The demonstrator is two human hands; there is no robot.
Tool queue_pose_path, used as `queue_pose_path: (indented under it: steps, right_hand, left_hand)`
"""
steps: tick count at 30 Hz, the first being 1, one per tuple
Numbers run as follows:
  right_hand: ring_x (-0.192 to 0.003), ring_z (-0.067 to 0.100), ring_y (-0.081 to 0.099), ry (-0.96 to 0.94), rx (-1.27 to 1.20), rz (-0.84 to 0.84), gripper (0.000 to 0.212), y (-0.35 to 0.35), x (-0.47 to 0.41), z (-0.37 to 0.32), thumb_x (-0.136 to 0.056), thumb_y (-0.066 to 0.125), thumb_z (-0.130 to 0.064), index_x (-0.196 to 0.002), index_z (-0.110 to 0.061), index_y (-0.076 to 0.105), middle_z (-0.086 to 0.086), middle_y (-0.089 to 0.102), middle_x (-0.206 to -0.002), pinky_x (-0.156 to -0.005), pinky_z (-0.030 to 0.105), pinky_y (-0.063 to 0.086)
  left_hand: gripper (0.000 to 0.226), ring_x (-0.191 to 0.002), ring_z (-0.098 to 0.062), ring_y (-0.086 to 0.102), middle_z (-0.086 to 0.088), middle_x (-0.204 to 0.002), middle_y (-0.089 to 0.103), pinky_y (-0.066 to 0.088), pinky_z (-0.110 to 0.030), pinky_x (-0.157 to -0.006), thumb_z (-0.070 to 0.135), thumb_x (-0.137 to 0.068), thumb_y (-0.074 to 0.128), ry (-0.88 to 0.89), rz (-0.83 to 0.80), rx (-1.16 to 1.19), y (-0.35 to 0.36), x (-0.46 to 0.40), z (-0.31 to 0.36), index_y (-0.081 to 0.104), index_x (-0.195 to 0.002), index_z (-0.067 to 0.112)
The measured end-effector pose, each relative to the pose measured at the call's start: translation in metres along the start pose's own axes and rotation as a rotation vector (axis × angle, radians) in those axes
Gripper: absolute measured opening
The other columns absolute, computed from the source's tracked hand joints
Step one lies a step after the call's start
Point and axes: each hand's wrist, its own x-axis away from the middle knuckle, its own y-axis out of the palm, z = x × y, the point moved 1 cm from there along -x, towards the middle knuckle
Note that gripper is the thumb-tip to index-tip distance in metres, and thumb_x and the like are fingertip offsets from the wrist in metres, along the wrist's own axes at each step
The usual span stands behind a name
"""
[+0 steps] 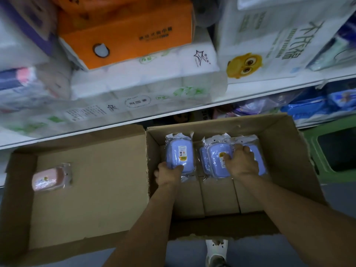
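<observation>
Cardboard box (pixel 285 160), blue case (pixel 180 151) in fingers (pixel 177 167)

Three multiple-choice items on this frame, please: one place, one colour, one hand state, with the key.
1. Where is the pink package? A left box; B right box; C shelf.
2. Colour of the package in the left hand? A orange; B blue; C green.
3. The left hand is: A flat, open; B curled round a package; C out of view.
Key: 1 A, alone on that box's floor; 2 B, the wrapped case is blue; 3 B, fingers curl round its near edge.
</observation>
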Motion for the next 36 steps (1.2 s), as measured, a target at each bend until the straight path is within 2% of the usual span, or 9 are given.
queue_pose_path:
  steps: [4, 6, 9, 15, 19, 23, 27, 31, 36]
  right_hand:
    - [-0.129, 0.030, 0.041, -0.242, 0.084, -0.021, 0.046, -0.042, 0.042, -0.022, -0.097, 0.048, -0.031, -0.139, -0.016, 0.040, 0.010, 0.042, -0.141, -0.099, 0.043, 0.039]
    - [-0.124, 0.031, 0.045, -0.387, 0.147, 0.006, 0.045, -0.069, 0.070, -0.038, -0.095, 0.049, -0.032, -0.137, -0.018, 0.041, 0.009, 0.044, -0.138, -0.094, 0.041, 0.042]
    - [-0.119, 0.031, 0.049, -0.539, 0.189, 0.054, 0.044, -0.112, 0.114, -0.061, -0.095, 0.048, -0.035, -0.135, -0.020, 0.041, 0.008, 0.046, -0.135, -0.091, 0.039, 0.044]
    - [-0.112, 0.024, 0.057, -0.799, 0.192, 0.213, 0.057, -0.208, 0.196, -0.102, -0.097, 0.040, -0.048, -0.147, -0.028, 0.021, -0.003, 0.039, -0.143, -0.077, 0.039, 0.050]
    - [-0.108, 0.020, 0.058, -0.934, 0.155, 0.354, 0.058, -0.264, 0.240, -0.134, -0.097, 0.037, -0.051, -0.148, -0.032, 0.016, -0.006, 0.043, -0.142, -0.074, 0.033, 0.045]
    - [-0.126, 0.019, 0.046, -1.070, 0.087, 0.436, 0.061, -0.307, 0.274, -0.177, -0.096, 0.039, -0.053, -0.149, -0.031, 0.019, -0.005, 0.038, -0.148, -0.094, 0.036, 0.041]
    - [-0.127, 0.020, 0.044, -1.181, 0.088, 0.527, 0.059, -0.341, 0.300, -0.223, -0.095, 0.044, -0.051, -0.147, -0.030, 0.025, -0.005, 0.040, -0.146, -0.094, 0.037, 0.041]
    - [-0.128, 0.020, 0.041, -1.253, 0.091, 0.553, 0.058, -0.355, 0.321, -0.267, -0.095, 0.046, -0.047, -0.146, -0.028, 0.027, -0.004, 0.039, -0.145, -0.094, 0.037, 0.041]
    - [-0.126, 0.022, 0.041, -1.305, 0.110, 0.540, 0.053, -0.349, 0.332, -0.325, -0.095, 0.047, -0.046, -0.143, -0.029, 0.033, -0.004, 0.040, -0.143, -0.096, 0.039, 0.040]
  left_hand:
    - [0.071, -0.119, -0.034, 0.055, -0.007, -0.131, 0.052, 0.050, -0.054, -0.094, 0.051, -0.070, 0.073, 0.279, -0.044, -0.124, -0.030, 0.049, 0.023, 0.046, -0.133, 0.033]
    - [0.065, -0.120, -0.029, 0.053, -0.007, -0.129, 0.053, 0.046, -0.047, -0.100, 0.043, -0.077, 0.073, 0.438, -0.017, -0.219, -0.054, 0.086, 0.041, 0.047, -0.135, 0.029]
    - [0.061, -0.127, -0.025, 0.044, -0.006, -0.137, 0.048, 0.032, -0.030, -0.104, 0.034, -0.090, 0.064, 0.630, 0.083, -0.396, -0.091, 0.148, 0.068, 0.042, -0.143, 0.017]
    - [0.063, -0.120, -0.020, 0.052, 0.004, -0.136, 0.048, 0.048, -0.038, -0.094, 0.049, -0.089, 0.059, 0.934, 0.327, -0.480, -0.163, 0.253, 0.108, 0.037, -0.145, 0.031]
    - [0.062, -0.115, -0.012, 0.056, 0.012, -0.137, 0.048, 0.052, -0.034, -0.083, 0.054, -0.090, 0.056, 1.017, 0.506, -0.437, -0.214, 0.308, 0.130, 0.032, -0.145, 0.037]
    - [0.062, -0.119, -0.009, 0.052, 0.012, -0.135, 0.050, 0.048, -0.032, -0.088, 0.052, -0.089, 0.058, 1.099, 0.625, -0.345, -0.270, 0.343, 0.149, 0.035, -0.144, 0.035]
    - [0.061, -0.121, -0.013, 0.053, 0.010, -0.137, 0.052, 0.050, -0.039, -0.090, 0.047, -0.088, 0.062, 1.122, 0.741, -0.336, -0.326, 0.362, 0.163, 0.038, -0.143, 0.034]
    - [0.061, -0.120, -0.014, 0.053, 0.010, -0.136, 0.052, 0.051, -0.042, -0.088, 0.048, -0.090, 0.059, 1.106, 0.804, -0.415, -0.382, 0.358, 0.168, 0.035, -0.144, 0.034]
    - [0.057, -0.123, -0.013, 0.050, 0.009, -0.138, 0.050, 0.047, -0.033, -0.090, 0.043, -0.092, 0.059, 1.085, 0.776, -0.342, -0.443, 0.339, 0.167, 0.038, -0.143, 0.029]
